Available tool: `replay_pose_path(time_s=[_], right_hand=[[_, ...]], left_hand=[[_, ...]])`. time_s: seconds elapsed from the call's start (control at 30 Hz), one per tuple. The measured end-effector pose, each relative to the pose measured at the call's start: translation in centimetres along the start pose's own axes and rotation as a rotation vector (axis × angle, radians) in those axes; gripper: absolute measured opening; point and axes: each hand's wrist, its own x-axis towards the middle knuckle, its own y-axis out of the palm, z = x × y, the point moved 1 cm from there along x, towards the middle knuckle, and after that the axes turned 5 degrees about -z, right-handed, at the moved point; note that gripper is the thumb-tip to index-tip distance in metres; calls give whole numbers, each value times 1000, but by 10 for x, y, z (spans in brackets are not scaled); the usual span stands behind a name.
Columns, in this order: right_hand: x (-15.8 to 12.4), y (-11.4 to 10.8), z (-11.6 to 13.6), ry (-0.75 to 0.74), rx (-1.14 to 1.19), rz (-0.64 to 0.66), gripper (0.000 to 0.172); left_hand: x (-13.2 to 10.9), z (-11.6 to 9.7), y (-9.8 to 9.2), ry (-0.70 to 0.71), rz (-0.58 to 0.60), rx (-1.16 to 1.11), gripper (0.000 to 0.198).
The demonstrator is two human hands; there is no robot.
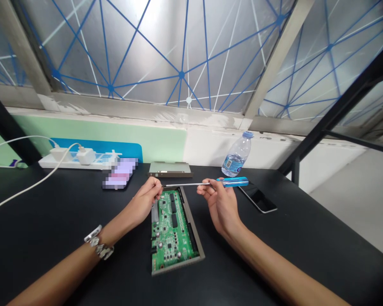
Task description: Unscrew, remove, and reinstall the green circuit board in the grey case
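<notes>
A screwdriver (234, 182) with a blue handle lies level in the air, its thin metal shaft pointing left. My right hand (221, 204) is closed around it where handle and shaft meet. At the tip end, my left hand (149, 193) is closed in a pinch; whether it grips the tip or a small part there is hidden by the fingers. Below both hands a green circuit board (169, 229) sits in a shallow grey metal casing (194, 233) on the black table. The left hand covers the casing's far left corner.
Behind the casing lies a grey metal cover (170, 169). A water bottle (236, 155) and a dark phone (259, 199) are at the right. To the left are a lit phone (119, 173) and a power strip (92, 161) with white cables. A window wall bounds the back.
</notes>
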Motion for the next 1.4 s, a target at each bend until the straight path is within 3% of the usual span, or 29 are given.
replay_pose_path(time_s=[0.47,0.73,0.93,1.07,1.23,1.4], right_hand=[[0,0,0,-18,-6,1,28],[-1,1,6,-38,0,105,32],[0,5,8,-38,-43,182,22],[6,18,15,-185,-133,277,19],[18,52,37,-508,-320,334,16],[31,78,41,-652,-517,404,21]], left_hand=[[-2,-5,2,-75,10,-144,28],[-3,-3,0,-24,81,-158,26],[-6,1,3,14,152,-128,25],[-5,2,9,45,215,-130,27],[0,-7,18,119,271,-63,29],[8,-32,17,290,182,248,20]])
